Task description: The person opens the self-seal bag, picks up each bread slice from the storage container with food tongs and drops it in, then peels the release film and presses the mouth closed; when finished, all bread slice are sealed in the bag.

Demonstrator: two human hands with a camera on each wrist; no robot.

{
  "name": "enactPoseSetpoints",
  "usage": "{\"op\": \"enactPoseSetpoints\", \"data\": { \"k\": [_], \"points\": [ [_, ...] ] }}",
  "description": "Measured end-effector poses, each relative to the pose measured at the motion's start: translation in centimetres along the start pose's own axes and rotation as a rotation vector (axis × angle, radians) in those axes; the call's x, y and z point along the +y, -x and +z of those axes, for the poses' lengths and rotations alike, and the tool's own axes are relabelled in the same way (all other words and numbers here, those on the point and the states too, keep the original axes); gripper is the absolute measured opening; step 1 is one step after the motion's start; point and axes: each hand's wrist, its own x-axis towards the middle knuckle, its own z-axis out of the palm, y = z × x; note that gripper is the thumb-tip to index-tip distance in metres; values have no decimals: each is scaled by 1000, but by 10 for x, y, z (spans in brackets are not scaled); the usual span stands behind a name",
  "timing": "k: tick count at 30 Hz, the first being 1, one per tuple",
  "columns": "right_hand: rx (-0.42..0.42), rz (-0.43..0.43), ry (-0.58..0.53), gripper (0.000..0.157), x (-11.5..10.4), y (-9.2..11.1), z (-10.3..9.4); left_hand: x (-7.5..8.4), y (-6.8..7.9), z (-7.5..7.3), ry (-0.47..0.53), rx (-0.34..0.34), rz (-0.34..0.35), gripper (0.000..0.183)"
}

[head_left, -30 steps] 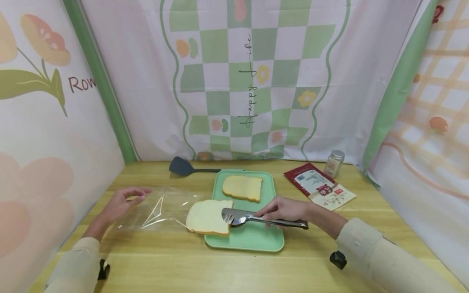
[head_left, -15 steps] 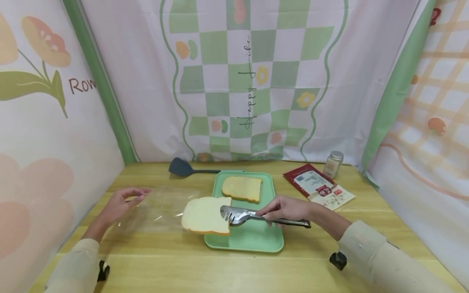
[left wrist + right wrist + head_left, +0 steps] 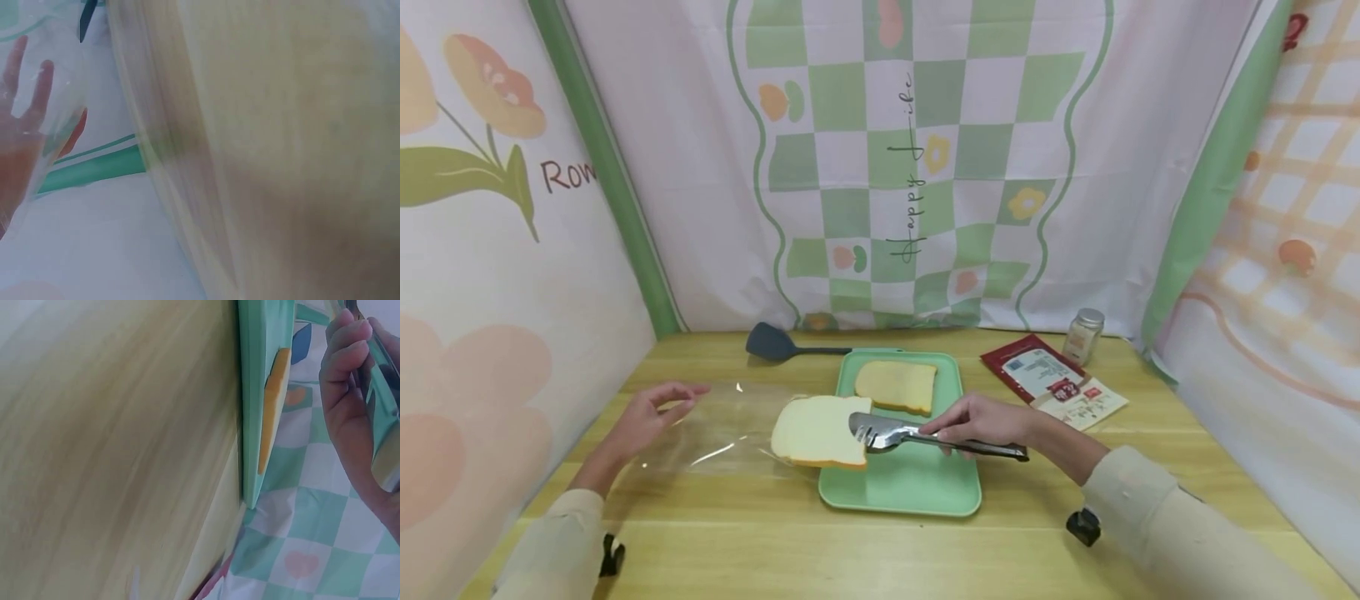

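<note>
My right hand (image 3: 992, 421) grips metal food tongs (image 3: 951, 442) by the handles, over the green tray. The tongs pinch the right edge of a bread slice (image 3: 820, 429), raised at the tray's left side. A second bread slice (image 3: 895, 385) lies on the tray's far half. To the left, a clear plastic bag (image 3: 722, 425) spreads above the table, its right end meeting the held slice; whether the slice is inside cannot be told. My left hand (image 3: 643, 421) is at the bag's left end, fingers extended. In the left wrist view, the fingers (image 3: 40, 94) appear spread behind clear film.
The green tray (image 3: 902, 496) stands mid-table. A dark spatula (image 3: 771, 342) lies behind it, its handle reaching the tray's rim. At the back right are a red-and-white food packet (image 3: 1052, 383) and a glass jar (image 3: 1083, 337) with a metal lid. Curtains enclose the table (image 3: 880, 558).
The tonged bread slice has lifted and shifted slightly left, toward the bag. The bag's creases and shine have changed. My left hand stays almost still.
</note>
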Motion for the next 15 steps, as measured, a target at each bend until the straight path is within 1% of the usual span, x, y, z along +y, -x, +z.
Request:
{"op": "enactPoseSetpoints", "data": {
  "k": [4, 8, 12, 15],
  "points": [
    [-5, -14, -5, 29, -3, -6, 5, 4, 0, 1, -37, 13, -24, 10],
    [2, -19, -12, 29, -9, -11, 10, 5, 0, 2, -36, 19, -5, 11],
    [40, 4, -5, 28, -13, -17, 18, 5, 0, 3, -45, 10, -5, 14],
    [53, 4, -2, 27, -16, -21, 25, 6, 0, 3, -35, 11, -2, 12]
  ]
}}
